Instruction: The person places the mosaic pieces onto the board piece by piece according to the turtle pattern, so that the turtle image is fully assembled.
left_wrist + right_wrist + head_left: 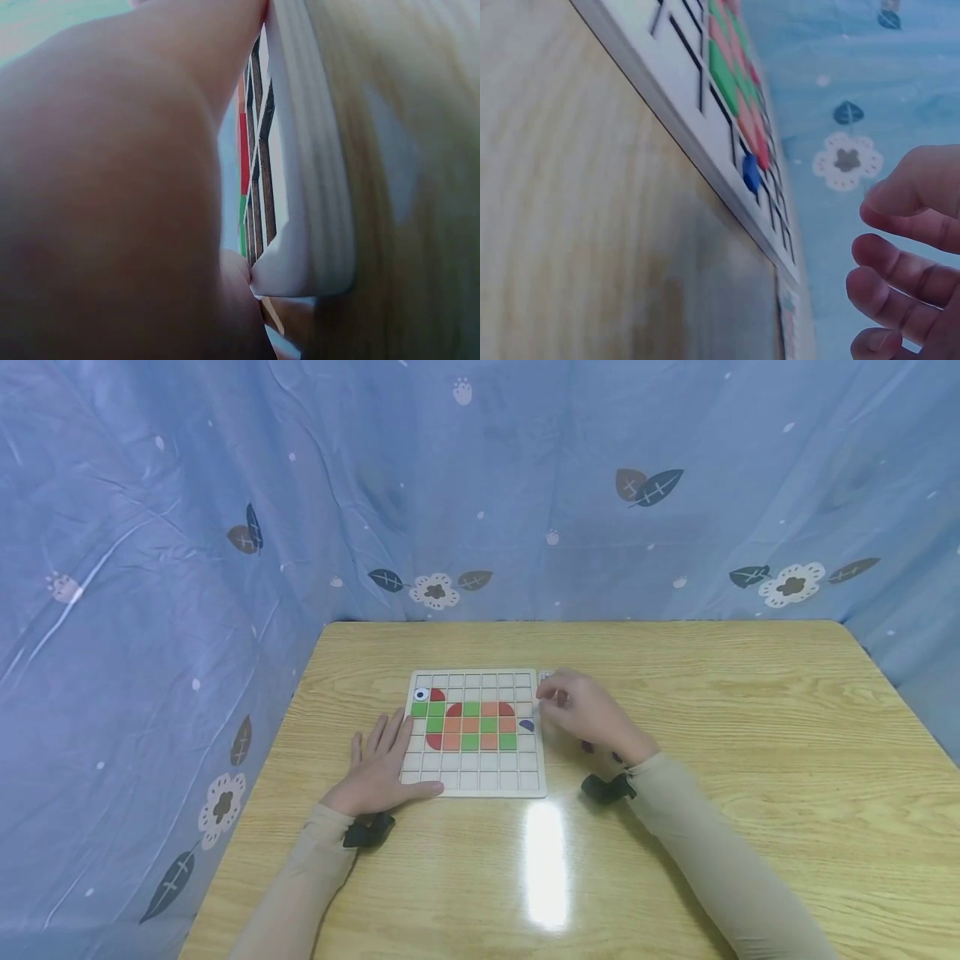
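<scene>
A white square grid board (480,783) lies on the table. Green, orange and red tiles (470,725) fill part of its middle, and an eye tile (422,694) sits at upper left. One dark blue half-round piece (527,725) lies near its right edge. My left hand (378,777) rests across the board's left edge, fingers spread and thumb along the lower corner. Over the board's right edge my right hand (585,710) is bent, thumb and index fingertips close together beside the half-round piece. I cannot tell whether a small piece is between them.
Small dark pieces (587,746) lie on the wooden table (750,718), partly under the right wrist. A patterned card (546,675) shows behind the right hand. A blue curtain (525,510) hangs along the back and left sides.
</scene>
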Demonstrator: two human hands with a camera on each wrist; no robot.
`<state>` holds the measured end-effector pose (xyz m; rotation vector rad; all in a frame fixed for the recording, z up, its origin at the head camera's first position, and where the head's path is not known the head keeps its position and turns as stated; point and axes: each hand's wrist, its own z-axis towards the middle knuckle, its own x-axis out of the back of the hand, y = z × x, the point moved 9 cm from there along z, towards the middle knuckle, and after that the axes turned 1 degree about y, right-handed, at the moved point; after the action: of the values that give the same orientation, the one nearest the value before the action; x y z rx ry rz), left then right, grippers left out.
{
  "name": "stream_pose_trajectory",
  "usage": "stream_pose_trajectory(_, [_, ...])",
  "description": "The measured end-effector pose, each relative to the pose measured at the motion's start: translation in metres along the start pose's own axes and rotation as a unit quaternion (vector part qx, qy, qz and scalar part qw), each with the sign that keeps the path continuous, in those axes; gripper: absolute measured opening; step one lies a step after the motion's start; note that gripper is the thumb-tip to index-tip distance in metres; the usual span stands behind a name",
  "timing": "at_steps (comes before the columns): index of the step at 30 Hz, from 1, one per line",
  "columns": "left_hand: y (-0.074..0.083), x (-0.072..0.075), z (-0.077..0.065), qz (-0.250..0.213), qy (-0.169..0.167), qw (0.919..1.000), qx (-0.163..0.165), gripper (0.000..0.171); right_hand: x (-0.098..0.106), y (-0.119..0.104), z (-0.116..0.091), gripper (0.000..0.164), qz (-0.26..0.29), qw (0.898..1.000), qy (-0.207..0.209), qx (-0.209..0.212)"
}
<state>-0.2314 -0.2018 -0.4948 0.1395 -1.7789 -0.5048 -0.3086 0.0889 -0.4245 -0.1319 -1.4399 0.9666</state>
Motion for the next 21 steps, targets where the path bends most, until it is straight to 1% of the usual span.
stream_pose_trajectory(6, [0.0,-0.001,0.001,0.003,0.001,1.0,-0.002,0.126,0.017,0.009,-0.007,0.018,-0.003,1.0,0.003,-0.015])
stream_pose_trajectory(12, [0.003,0.001,0.0,-0.007,0.002,1.0,-0.002,0.125,0.027,0.016,-0.017,0.018,-0.013,1.0,-0.001,-0.021])
stream_pose_trajectory(15, [0.002,0.001,0.0,-0.004,-0.001,1.0,-0.001,0.126,0.028,0.017,-0.024,0.017,-0.02,1.0,-0.008,-0.011])
stream_pose_trajectory(18, [0.001,0.001,0.0,-0.001,-0.002,1.0,-0.001,0.126,0.026,0.015,-0.031,0.015,-0.028,0.999,-0.022,0.008])
stream_pose_trajectory(21, [0.0,0.001,0.001,0.001,-0.002,1.0,0.0,0.126,0.023,0.013,-0.039,0.014,-0.042,0.998,-0.039,0.037])
